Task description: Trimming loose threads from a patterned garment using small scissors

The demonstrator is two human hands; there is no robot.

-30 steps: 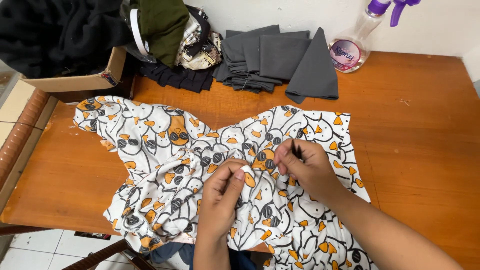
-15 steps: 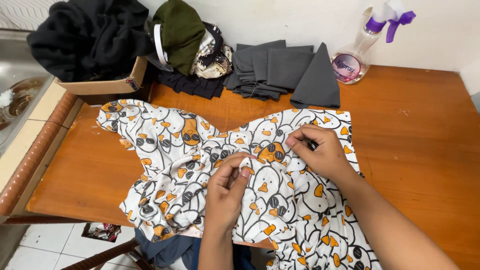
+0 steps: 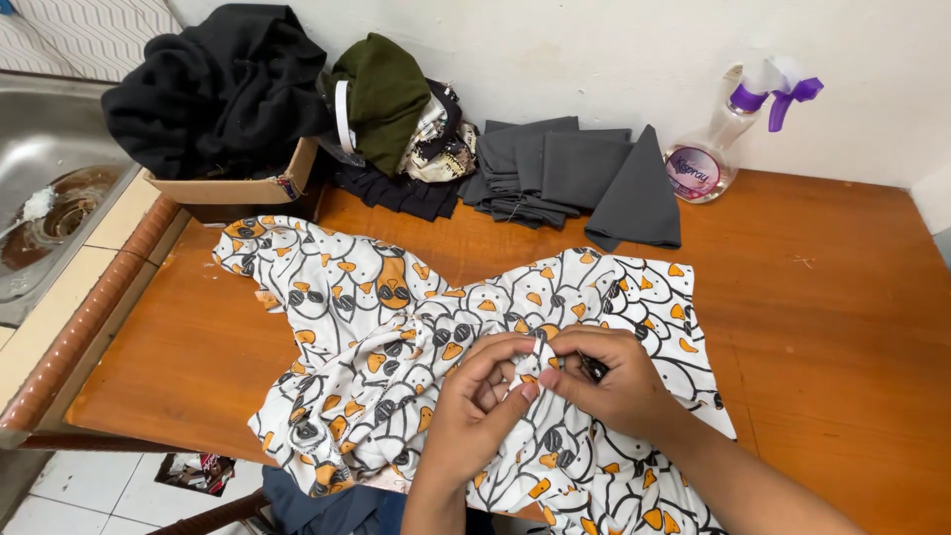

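An orange-brown wooden bench (image 3: 822, 327) stands against a white wall, with a steel sink (image 3: 50, 178) at the upper left of the frame. Along the back edge sit a cardboard box (image 3: 238, 188) heaped with black clothing, an olive-green garment (image 3: 381, 94), a stack of folded grey cloths (image 3: 575, 173) and a clear spray bottle (image 3: 718, 144) with a purple trigger.

A white fabric printed with orange-and-black penguin figures (image 3: 376, 327) lies crumpled across the centre of the bench, its lower edge hanging over the near side. Both forearms enter from the bottom of the frame and meet at lower centre. The left hand (image 3: 475, 411) is curled, thumb and fingers pinched together on a small raised fold of the fabric. The right hand (image 3: 619, 381) faces it, fingers closed on the same fold, and a small dark object shows between them; what it is cannot be told.

Compared with the frame half a second earlier, the hands have drawn together: the right hand has moved from the fabric's upper right edge toward the left hand, and the fabric is bunched higher between them.
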